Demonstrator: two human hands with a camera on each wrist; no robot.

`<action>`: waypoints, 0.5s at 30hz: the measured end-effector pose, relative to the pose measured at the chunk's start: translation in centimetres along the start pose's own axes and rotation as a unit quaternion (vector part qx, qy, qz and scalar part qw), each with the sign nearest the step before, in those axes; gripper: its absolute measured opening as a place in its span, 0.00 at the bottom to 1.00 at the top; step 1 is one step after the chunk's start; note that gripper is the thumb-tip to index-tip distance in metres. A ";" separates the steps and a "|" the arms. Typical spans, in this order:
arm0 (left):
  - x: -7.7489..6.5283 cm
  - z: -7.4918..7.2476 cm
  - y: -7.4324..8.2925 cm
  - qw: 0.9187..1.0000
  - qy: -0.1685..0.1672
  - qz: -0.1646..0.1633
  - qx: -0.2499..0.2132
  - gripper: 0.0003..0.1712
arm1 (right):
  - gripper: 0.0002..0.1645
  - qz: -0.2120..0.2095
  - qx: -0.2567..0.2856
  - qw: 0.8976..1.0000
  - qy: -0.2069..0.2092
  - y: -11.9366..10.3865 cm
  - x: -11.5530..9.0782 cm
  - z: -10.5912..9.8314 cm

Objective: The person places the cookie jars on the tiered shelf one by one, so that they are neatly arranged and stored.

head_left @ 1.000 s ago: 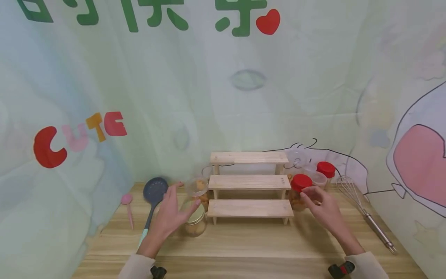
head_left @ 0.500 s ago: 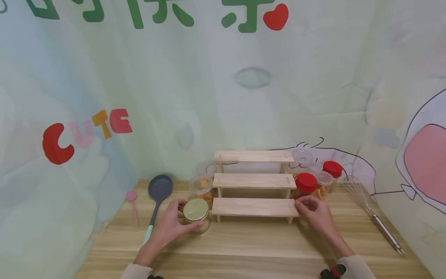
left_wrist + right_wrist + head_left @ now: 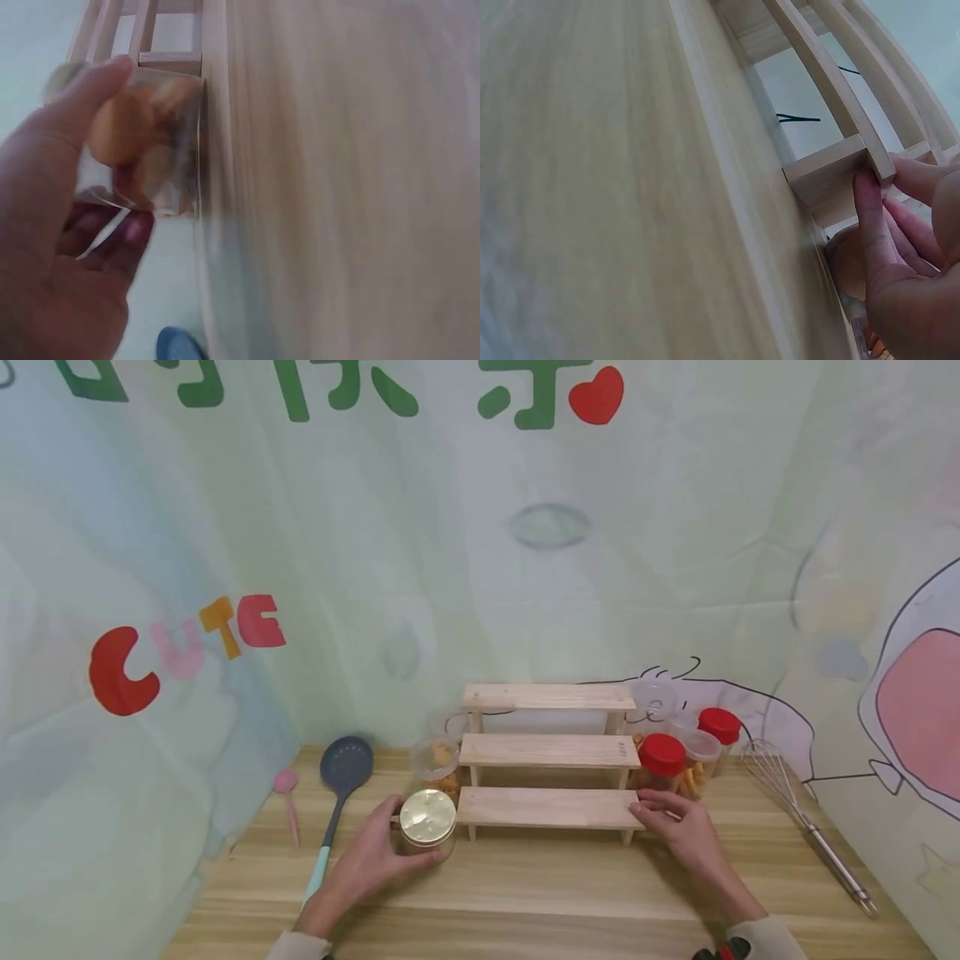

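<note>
Jar with a gold lid (image 3: 428,823), lower centre of the frame in my head view, sits in the grasp of the left hand (image 3: 375,853), whose thumb curves round the front and fingers round the far side. From the left wrist camera I see orange-brown pieces through its clear wall, at the upper left of that frame; I cannot tell from here whether its base touches the worktop (image 3: 540,893).

My right wrist view shows the right hand (image 3: 678,828) pinching the near corner of the lowest shelf of a three-tier wooden rack (image 3: 549,750), thumb on one side and a finger on the other. The rack stands upright at the centre of the head frame, just right of the jar.

Behind the jar I make out a clear tub (image 3: 436,760) with brown pieces in it. Right of the rack, a red-lidded jar (image 3: 662,757) stands just beside a translucent-lidded tub (image 3: 699,752), and a second red lid (image 3: 719,727) shows behind them. A metal whisk (image 3: 798,822) lies at the lower right of the frame; a slotted skimmer (image 3: 346,767) and a pink spoon (image 3: 286,783) lie towards the lower left.
</note>
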State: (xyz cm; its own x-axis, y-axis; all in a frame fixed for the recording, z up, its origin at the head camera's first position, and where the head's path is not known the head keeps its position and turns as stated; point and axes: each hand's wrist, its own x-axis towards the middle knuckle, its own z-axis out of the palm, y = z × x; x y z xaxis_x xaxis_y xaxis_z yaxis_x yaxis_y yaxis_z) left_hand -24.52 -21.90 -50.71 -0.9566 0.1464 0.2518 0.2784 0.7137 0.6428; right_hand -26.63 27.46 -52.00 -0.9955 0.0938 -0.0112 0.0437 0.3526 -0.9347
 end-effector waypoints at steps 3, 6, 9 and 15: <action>-0.1 -0.4 0.4 0.999 0.026 0.025 -0.009 0.55 | 0.36 0.000 0.003 1.000 0.001 -0.2 -0.1 0.1; 0.0 -0.9 0.8 0.997 0.052 0.062 -0.016 0.54 | 0.35 -0.002 0.006 1.000 0.001 -0.4 -0.1 0.2; 0.4 -1.3 1.3 0.993 0.071 0.096 -0.017 0.52 | 0.34 -0.001 0.015 1.000 0.001 -0.4 0.0 0.2; 1.4 -1.5 3.1 0.990 0.073 0.117 -0.015 0.49 | 0.35 0.016 0.011 1.000 -0.006 0.1 -0.1 0.3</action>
State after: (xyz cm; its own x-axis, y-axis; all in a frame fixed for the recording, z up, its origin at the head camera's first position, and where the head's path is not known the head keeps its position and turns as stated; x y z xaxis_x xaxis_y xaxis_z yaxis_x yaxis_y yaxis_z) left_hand -24.89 -20.56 -47.27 -0.8438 0.2035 0.4966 0.4954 0.6513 0.5748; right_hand -26.58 27.25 -52.23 -0.9946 0.0933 -0.0449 0.0734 0.3293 -0.9414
